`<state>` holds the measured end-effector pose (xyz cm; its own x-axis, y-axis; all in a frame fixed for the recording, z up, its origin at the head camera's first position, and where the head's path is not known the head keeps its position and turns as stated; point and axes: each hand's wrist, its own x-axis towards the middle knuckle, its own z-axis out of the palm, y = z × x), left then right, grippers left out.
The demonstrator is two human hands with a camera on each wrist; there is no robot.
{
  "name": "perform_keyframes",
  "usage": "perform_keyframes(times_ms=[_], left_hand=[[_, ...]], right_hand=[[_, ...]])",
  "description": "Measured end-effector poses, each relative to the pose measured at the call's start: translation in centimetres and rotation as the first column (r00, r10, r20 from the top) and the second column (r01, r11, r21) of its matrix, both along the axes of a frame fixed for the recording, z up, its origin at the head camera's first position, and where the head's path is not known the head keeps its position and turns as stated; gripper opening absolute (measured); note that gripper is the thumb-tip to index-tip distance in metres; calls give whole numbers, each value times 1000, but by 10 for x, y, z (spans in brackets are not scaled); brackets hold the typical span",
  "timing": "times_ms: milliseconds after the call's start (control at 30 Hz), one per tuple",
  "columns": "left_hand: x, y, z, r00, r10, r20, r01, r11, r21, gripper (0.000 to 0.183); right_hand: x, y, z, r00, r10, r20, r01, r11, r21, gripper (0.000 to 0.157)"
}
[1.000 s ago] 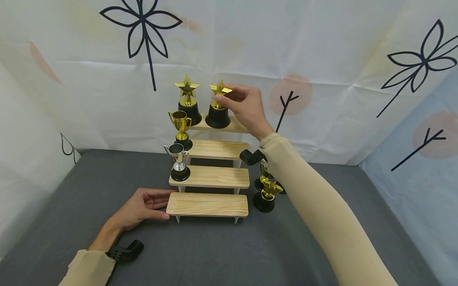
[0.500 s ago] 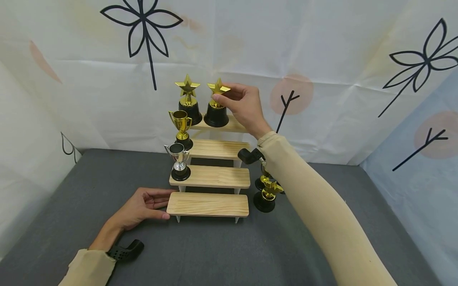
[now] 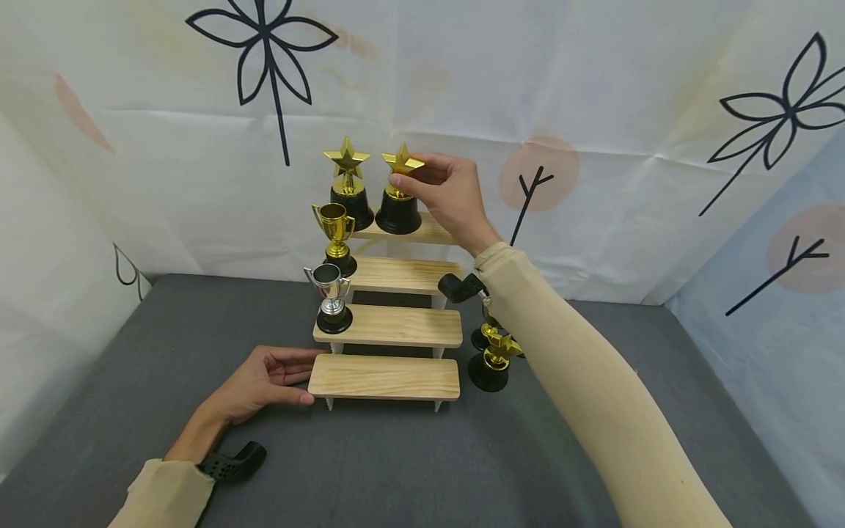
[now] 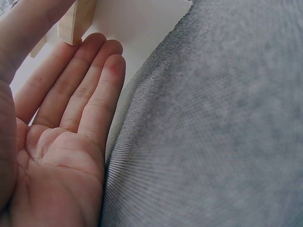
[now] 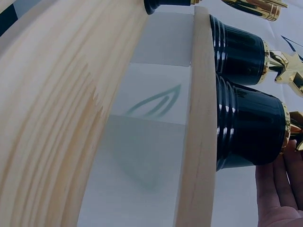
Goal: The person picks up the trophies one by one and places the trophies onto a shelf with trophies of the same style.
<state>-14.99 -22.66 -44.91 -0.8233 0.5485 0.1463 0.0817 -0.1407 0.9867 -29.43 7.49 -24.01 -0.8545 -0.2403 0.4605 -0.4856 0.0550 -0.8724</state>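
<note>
A stepped wooden shelf (image 3: 384,377) stands on the dark table. My right hand (image 3: 452,192) pinches a gold star trophy (image 3: 399,213) between thumb and fingers below the star; its black base rests at the top board (image 5: 195,142), as the right wrist view shows. Just left of it on that board stands another gold star trophy (image 3: 353,205). A gold cup trophy (image 3: 335,229) sits at the left of the step below, and a silver cup trophy (image 3: 331,293) one step lower. My left hand (image 3: 267,385) touches the lowest board's left end, its fingers (image 4: 97,87) straight.
Right of the shelf, a gold star trophy (image 3: 489,367) and more gold trophies stand on the table (image 3: 422,469), partly hidden by my right sleeve (image 3: 581,367). A white printed cloth (image 3: 594,88) hangs close behind the shelf.
My right hand has shifted the star trophy slightly left along the top board, nearer the other star trophy. The left hand stays in place at the lowest board.
</note>
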Motion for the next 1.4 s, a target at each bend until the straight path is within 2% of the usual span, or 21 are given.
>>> perform_keyframes(times_ms=[300, 633, 867, 1400], left_hand=[[0, 0, 0, 1000, 7, -10, -7, 1000, 0, 73], [0, 0, -1, 1000, 2, -14, -2, 1000, 3, 73], [0, 0, -1, 1000, -8, -16, 8, 1000, 17, 71], [-1, 0, -1, 1000, 0, -14, 0, 1000, 6, 71]], right_hand=[[1, 5, 3, 998, 52, 19, -50, 995, -89, 36], [9, 21, 1, 1000, -5, 2, 5, 998, -60, 42], [15, 35, -3, 1000, -2, 18, 4, 994, -111, 43], [41, 65, -9, 999, 13, -44, -23, 974, -225, 44]])
